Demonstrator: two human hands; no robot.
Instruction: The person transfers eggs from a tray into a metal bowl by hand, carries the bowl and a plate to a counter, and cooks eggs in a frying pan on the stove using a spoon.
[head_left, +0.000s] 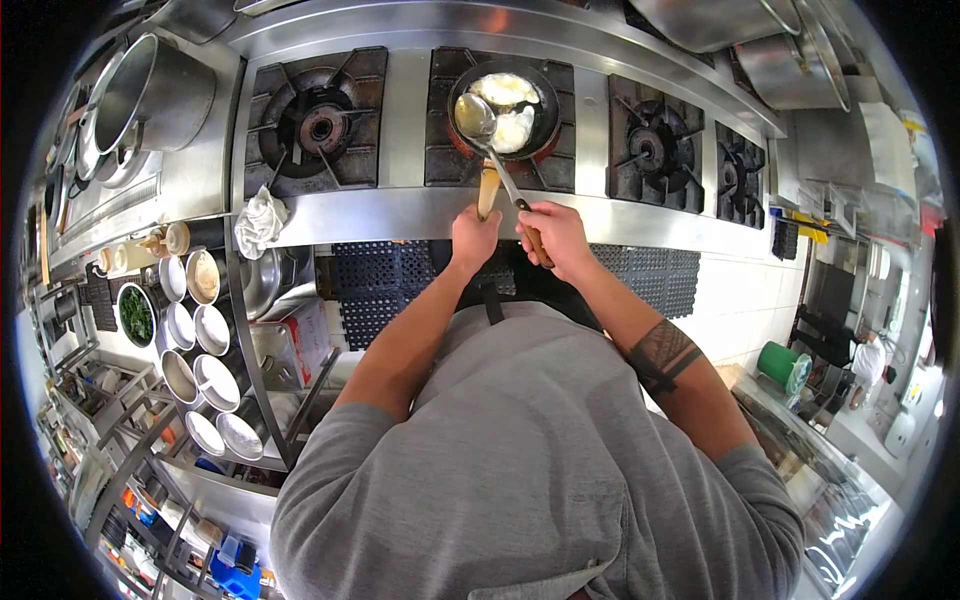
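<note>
A dark frying pan (551, 128) sits over a burner of the steel range. Two fried eggs (505, 90) lie in it, one behind the other, with white tops. My left hand (475, 237) is closed around the pan's light-coloured handle. In my right hand (556, 238) is a large metal spoon (476, 117) with a brown wooden grip. Its bowl rests or hovers at the left side of the pan, beside the eggs; contact with the pan cannot be made out.
Bare burners (322, 125) flank the pan on both sides. A crumpled white cloth (261, 222) hangs at the range's front left edge. Further left stand a large pot (165, 95) and several round containers (212, 330). Another person (868, 362) is at the far right.
</note>
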